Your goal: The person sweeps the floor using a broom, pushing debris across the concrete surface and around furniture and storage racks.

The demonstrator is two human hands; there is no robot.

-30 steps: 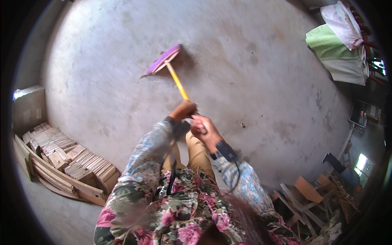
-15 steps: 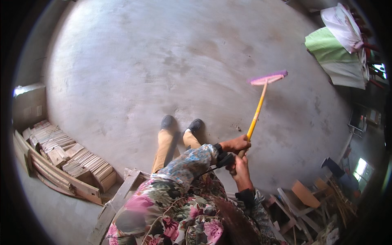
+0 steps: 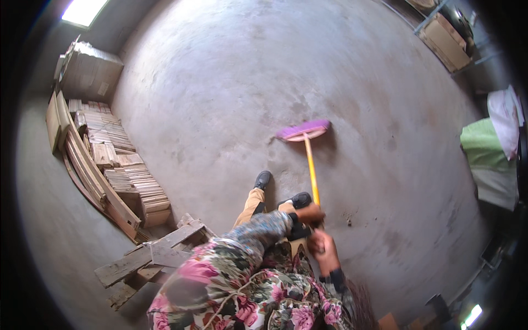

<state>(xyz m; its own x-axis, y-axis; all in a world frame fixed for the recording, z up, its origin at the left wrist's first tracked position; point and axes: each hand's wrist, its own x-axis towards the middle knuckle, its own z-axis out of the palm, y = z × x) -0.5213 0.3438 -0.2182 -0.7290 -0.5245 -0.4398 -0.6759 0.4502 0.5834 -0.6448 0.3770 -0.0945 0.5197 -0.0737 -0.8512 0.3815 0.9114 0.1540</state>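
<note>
A broom with a yellow handle and a pink and purple head reaches ahead of me. Its bristles rest at the grey floor, slightly blurred, with a small dark bit beside their left end. My left hand is closed round the handle, the forearm crossing in front of my body in a patterned sleeve. Just below it, my right hand is closed round the handle's lower part, which is mostly hidden by the fingers. My shoes stand to the left of the handle.
Stacked wooden slats lie along the left, with a carton behind them. Loose planks sit close to my left side. White and green sacks stand at the far right, below a shelf with a cardboard box. A small crumb of debris lies right of my hands.
The broom head has swept leftward and nearer to my feet, the handle now leaning left. My view has turned right-to-left, showing more of the slats. Both hands keep hold.
</note>
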